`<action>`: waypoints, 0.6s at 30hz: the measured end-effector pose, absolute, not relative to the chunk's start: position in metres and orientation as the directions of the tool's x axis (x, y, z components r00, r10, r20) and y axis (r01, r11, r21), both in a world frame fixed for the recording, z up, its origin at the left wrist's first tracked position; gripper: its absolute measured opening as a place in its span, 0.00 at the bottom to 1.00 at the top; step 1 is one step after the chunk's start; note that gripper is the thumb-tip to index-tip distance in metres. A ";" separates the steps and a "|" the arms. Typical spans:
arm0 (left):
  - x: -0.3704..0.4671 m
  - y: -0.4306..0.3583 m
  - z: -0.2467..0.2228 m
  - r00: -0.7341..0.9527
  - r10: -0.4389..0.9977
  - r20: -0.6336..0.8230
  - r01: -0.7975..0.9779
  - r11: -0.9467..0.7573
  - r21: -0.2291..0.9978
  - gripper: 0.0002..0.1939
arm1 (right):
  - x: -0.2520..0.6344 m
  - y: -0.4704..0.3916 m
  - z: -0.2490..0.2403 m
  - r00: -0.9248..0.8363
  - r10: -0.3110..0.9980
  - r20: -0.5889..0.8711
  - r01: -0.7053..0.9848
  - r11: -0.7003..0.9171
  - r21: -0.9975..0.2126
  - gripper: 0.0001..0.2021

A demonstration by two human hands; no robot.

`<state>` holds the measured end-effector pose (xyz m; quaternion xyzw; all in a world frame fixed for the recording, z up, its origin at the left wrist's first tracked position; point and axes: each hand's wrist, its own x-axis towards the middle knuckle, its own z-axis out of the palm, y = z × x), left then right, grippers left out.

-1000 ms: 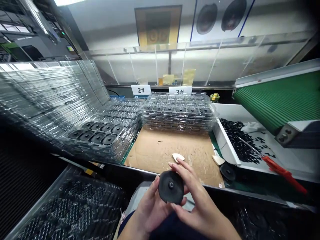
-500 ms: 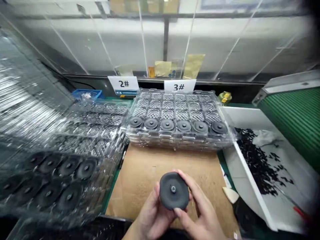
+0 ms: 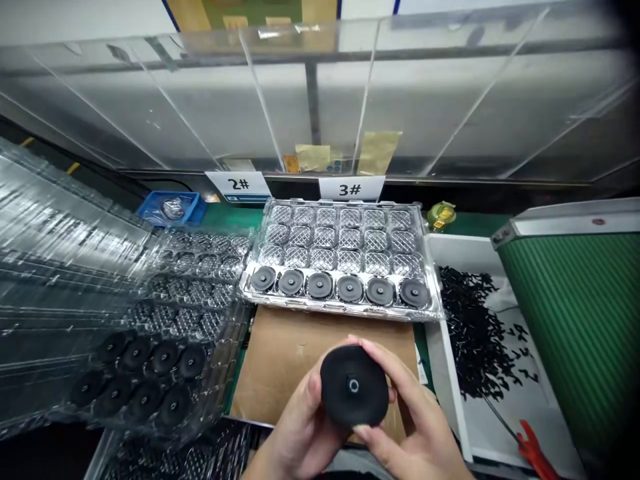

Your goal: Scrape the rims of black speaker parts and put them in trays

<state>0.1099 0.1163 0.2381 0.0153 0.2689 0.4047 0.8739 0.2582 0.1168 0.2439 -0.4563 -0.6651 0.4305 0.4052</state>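
Note:
A round black disc [image 3: 370, 393] with a small ringed hub at its centre faces me above the cardboard sheet [image 3: 280, 340]. My left hand [image 3: 305, 420] grips its left edge, fingers curled behind it. On the right side, my right hand [image 3: 410, 407] pinches the rim, thumb at the bottom and fingertips at the top. Beyond the cardboard, a clear plastic tray [image 3: 335, 303] carries several similar discs in its front row; the pockets behind them show a cross-hatched base.
At left, another clear tray [image 3: 213, 320] bears two rows of black discs beside tall stacked plastic trays [image 3: 45, 293]. To the right stands a white bin [image 3: 453, 393] with small black parts [image 3: 470, 333] and a red-handled tool [image 3: 535, 450], next to a green ribbed conveyor [image 3: 580, 307].
My view has tilted down and shifted, so the bench shows more fully and sharply. Both hands keep hold of the disc, which appears slightly larger and darker.

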 end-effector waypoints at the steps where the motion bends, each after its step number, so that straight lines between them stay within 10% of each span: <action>1: 0.110 0.118 0.245 0.535 0.714 -0.452 -0.694 0.676 0.248 0.30 | 0.258 0.118 0.251 -0.254 0.954 0.157 0.258 0.224 -0.940 0.29; 18: 0.024 0.119 0.270 0.809 0.486 -0.330 -0.464 0.873 0.149 0.16 | 0.171 0.074 0.310 -0.061 0.998 -0.033 0.422 -0.004 -0.907 0.30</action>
